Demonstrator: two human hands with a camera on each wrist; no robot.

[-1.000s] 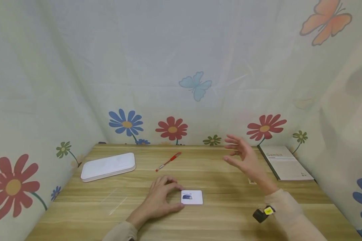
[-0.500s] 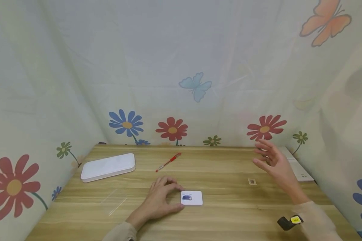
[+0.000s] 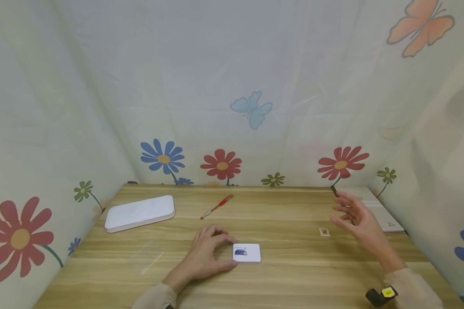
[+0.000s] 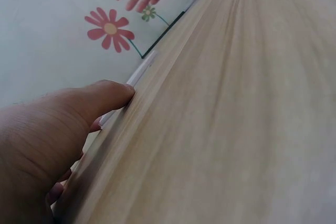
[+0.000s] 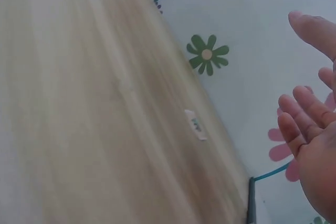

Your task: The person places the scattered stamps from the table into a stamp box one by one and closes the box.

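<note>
My left hand [image 3: 206, 255] rests on the table and holds a small white card [image 3: 251, 253] by its left edge, between thumb and index finger. The card has rounded corners and a dark blue picture. In the left wrist view the thumb [image 4: 113, 95] presses against the thin white edge of the card [image 4: 140, 69]. Off to the right, my right hand [image 3: 361, 225] hovers with fingers spread and nothing in them. It covers part of the Gambit notebook [image 3: 382, 212]. Left of it lies a small stamp-like paper [image 3: 324, 232], also in the right wrist view.
A white flat case [image 3: 140, 213] lies at the back left. A red pen [image 3: 217, 207] lies at the back middle, and a clear thin sheet [image 3: 147, 257] left of my left hand. Flowered curtain [image 3: 201, 77] encloses the wooden table [image 3: 286, 279] at the back and sides.
My right hand has moved right, then slightly down, toward the notebook, uncovering the stamp-like paper. My left hand and the card have stayed in place.
</note>
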